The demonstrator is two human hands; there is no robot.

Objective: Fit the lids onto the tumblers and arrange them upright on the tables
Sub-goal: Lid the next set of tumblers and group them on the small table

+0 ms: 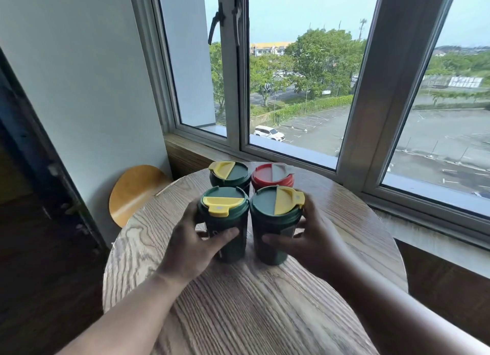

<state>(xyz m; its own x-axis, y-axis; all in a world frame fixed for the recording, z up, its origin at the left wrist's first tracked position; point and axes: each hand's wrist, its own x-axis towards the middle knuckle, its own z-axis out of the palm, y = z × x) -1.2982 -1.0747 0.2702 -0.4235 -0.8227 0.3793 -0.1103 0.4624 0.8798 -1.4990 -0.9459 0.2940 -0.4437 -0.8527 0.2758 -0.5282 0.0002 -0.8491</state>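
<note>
Gripping two green tumblers at once on a round wooden table (265, 315) beside a window (291, 76). Left hand (195, 244) wrapped round the near-left tumbler (225, 223), thumb (224, 235) laid across its front, fingers curled behind. Right hand (309, 239) clasping the near-right tumbler (273, 228) in the same manner, thumb forward, fingers round the far side just under the lid. Both cups upright, bases on the table, standing just beside each other with a narrow gap between. Each capped with a green lid carrying a yellow flap: left lid (223, 201) with its tab toward the camera, right lid (277, 201) with its tab pointing right. Behind the near-left tumbler, a third green tumbler (230, 174), lidded and upright, nearly touching it. Behind the near-right tumbler, a red tumbler (272, 176) with a red lid and grey flap, also upright. All four grouped in a tight square toward the table's window side. Left of the table, a wooden stool seat (134, 193) against the wall.
</note>
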